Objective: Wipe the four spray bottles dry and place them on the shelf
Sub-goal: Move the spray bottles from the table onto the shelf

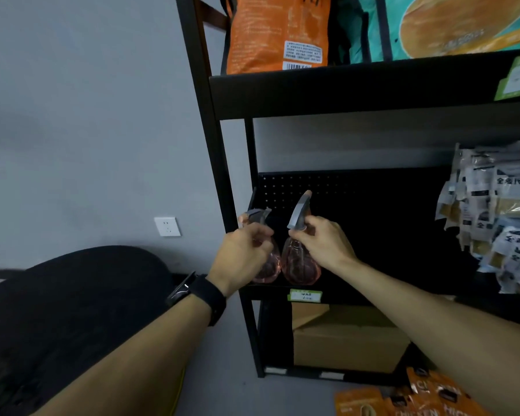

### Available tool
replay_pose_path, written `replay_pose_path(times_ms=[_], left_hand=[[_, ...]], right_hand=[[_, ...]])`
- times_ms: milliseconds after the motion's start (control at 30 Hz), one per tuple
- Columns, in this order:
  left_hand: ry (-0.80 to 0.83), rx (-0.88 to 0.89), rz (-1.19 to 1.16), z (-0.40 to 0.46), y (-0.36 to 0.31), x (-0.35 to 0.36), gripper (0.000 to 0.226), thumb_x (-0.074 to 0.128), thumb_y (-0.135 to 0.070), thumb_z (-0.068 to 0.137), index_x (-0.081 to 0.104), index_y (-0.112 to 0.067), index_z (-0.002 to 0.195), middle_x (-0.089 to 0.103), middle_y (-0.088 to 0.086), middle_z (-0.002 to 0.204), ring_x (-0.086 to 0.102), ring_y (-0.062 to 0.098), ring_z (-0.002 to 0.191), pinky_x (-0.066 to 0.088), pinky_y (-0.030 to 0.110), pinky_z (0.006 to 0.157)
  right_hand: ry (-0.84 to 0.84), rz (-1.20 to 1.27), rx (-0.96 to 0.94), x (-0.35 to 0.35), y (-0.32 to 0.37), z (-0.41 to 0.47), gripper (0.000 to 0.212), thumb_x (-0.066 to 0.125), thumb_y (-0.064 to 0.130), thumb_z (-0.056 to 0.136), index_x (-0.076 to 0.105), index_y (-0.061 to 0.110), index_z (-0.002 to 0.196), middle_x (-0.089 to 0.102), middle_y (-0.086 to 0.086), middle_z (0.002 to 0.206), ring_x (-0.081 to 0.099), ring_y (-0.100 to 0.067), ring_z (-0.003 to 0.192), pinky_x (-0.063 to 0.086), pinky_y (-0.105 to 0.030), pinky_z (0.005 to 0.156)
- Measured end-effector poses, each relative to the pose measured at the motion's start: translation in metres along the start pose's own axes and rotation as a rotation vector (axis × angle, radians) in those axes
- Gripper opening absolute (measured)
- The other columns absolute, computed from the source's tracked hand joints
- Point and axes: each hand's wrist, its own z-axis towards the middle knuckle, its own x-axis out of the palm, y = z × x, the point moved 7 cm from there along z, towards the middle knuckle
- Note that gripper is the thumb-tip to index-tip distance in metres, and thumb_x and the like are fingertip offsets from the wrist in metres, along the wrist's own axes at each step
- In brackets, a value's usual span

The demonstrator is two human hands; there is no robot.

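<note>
Two clear pink spray bottles with grey trigger heads stand side by side at the left end of the black shelf (336, 291). My left hand (245, 258) grips the neck of the left bottle (267, 267), whose grey head points left. My right hand (324, 243) holds the neck of the right bottle (299, 267), its grey trigger rising above my fingers. Both bottles are upright with their bases on the shelf board. No cloth and no other spray bottles are in view.
Grey-and-white snack packets (493, 211) hang at the shelf's right. Orange and teal bags (276, 31) fill the upper shelf. A cardboard box (348, 340) sits on the bottom level, with orange packets (418, 397) on the floor. A black rounded object (72, 310) lies at my left.
</note>
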Motion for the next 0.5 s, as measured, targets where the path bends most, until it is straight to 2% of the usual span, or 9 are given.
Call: replay_pose_path(times_ms=[200,400,500], left_hand=[[-0.009,-0.016,-0.028,0.001,0.002,0.003,0.023,0.056,-0.013,0.097,0.068,-0.016,0.116,0.066,-0.008,0.099,0.071,0.024,0.09,0.049,0.009,0.062],[-0.002,-0.013,-0.014,0.001,0.002,0.0,0.024,0.055,-0.013,0.097,0.068,-0.016,0.117,0.067,-0.008,0.101,0.069,0.017,0.09,0.05,0.013,0.069],[-0.01,-0.019,-0.008,-0.001,0.003,-0.004,0.026,0.055,-0.013,0.096,0.07,-0.016,0.116,0.069,-0.007,0.101,0.068,0.015,0.09,0.052,0.016,0.073]], right_hand=[[-0.036,-0.001,0.025,0.0,-0.006,-0.001,0.017,0.068,0.041,0.085,0.064,0.025,0.085,0.065,0.004,0.091,0.062,-0.015,0.082,0.042,-0.027,0.063],[-0.056,-0.011,0.029,0.0,-0.003,-0.007,0.018,0.068,0.039,0.086,0.064,0.022,0.088,0.065,0.003,0.091,0.061,-0.015,0.084,0.038,-0.025,0.064],[-0.04,0.004,0.046,0.001,-0.002,-0.01,0.022,0.069,0.036,0.085,0.066,0.019,0.098,0.067,0.003,0.099,0.062,-0.015,0.092,0.038,-0.024,0.068]])
